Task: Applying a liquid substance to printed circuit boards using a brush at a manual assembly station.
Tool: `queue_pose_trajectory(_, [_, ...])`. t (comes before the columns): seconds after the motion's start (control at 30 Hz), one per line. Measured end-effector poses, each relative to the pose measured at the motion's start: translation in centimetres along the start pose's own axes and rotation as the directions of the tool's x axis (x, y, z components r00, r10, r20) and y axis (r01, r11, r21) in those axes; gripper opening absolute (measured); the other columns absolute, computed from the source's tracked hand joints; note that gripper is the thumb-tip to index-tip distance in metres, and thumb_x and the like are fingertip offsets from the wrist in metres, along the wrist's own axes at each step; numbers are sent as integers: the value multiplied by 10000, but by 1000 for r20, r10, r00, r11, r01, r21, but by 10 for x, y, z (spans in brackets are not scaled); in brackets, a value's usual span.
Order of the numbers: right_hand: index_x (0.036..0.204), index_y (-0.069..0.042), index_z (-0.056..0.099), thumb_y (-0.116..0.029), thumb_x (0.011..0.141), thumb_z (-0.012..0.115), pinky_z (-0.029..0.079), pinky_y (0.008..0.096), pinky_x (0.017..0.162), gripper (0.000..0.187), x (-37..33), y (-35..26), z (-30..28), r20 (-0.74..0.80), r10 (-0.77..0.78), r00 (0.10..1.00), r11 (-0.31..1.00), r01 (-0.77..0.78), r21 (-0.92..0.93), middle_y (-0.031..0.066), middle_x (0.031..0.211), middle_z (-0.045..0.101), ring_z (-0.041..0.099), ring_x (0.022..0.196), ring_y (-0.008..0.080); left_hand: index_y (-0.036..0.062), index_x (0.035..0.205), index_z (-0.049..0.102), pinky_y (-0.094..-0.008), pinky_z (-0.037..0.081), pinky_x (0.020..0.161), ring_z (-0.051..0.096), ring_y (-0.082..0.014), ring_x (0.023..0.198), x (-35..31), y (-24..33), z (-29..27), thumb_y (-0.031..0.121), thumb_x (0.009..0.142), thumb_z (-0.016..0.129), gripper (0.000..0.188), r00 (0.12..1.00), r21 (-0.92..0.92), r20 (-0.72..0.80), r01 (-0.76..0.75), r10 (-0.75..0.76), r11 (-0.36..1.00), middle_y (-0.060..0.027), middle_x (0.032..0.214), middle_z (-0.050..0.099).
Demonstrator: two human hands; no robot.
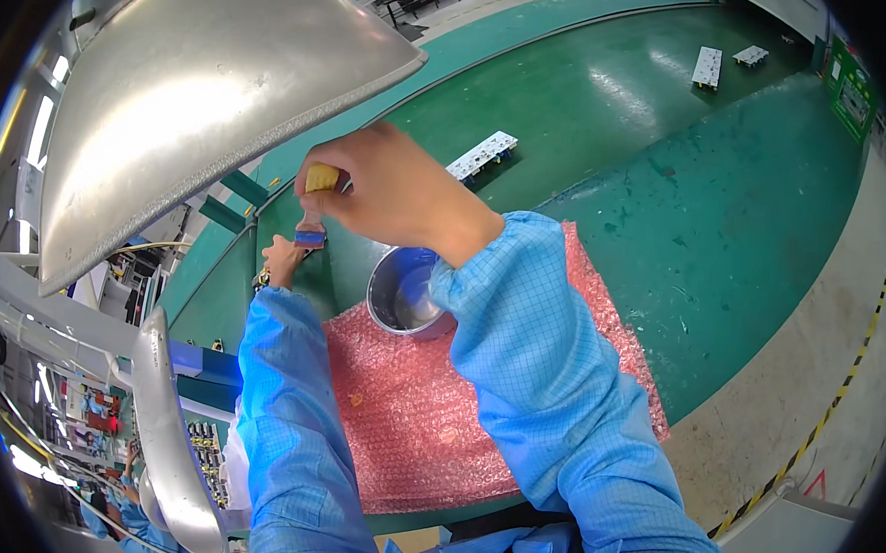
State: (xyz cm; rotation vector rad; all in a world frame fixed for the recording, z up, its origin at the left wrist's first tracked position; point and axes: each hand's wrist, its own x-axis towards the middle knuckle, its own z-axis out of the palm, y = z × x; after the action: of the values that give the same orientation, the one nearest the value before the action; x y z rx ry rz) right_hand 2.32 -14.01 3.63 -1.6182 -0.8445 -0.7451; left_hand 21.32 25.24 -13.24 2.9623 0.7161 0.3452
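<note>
Both arms, in blue checked sleeves, come up from the near edge of the desk [706,220] and reach forward and to the left. The right arm is bent: its forearm slants from the near side across a pink bubble-wrap sheet [406,415], and the cuff sits above the right rim of a round pot [382,288]. From there the wrist carries the right hand [393,184] out past the pot, back of the hand upward, fingers curled in. Thumb and forefinger close around a brush [309,237]; the yellowish end of its handle pokes out between them, and its blue and reddish head points down toward the desk's left part.

The left arm is straighter and lower, reaching along the left edge of the sheet. The left hand [282,258] is just beside the brush head, fingers partly bent; whether it grips anything, or touches the brush, cannot be told.

The pot stands upright by the far edge of the sheet, open at the top. Beyond it, toward the desk's far edge, lies a white board [481,156]. A metal hood [222,95] hangs at the upper left.
</note>
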Motion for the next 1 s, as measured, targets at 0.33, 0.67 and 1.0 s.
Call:
queue_pose_trajectory(0.33, [814, -59, 680, -96, 755, 672, 529, 368, 697, 70, -1, -4, 16, 56, -12, 998, 1000, 12, -3, 103, 789, 693, 666, 748, 295, 19, 1019, 672, -515, 452, 915, 569, -451, 1097, -12, -19, -4, 546, 719, 686, 606, 956, -10, -168, -247, 242, 969, -276, 998, 653])
queue_pose_trajectory(0.67, [873, -47, 701, -137, 762, 715, 518, 328, 668, 144, 1, -17, 9, 170, 33, 985, 999, -38, 23, 121, 792, 684, 652, 701, 239, -11, 1008, 672, -362, 536, 717, 673, -219, 784, -116, -13, -111, 408, 820, 705, 461, 984, -775, -165, -174, 71, 607, -124, 859, 702])
queue_pose_trajectory(1.0, [857, 9, 693, -151, 764, 710, 498, 251, 609, 186, -4, 0, -18, 537, 477, 696, 877, -417, -239, 48, 752, 668, 604, 672, 104, -7, 1391, 271, -700, 342, 1031, 365, -504, 1252, -167, -45, -127, 503, 844, 618, 825, 885, -709, 282, 452, 371, -541, -280, 1379, 285])
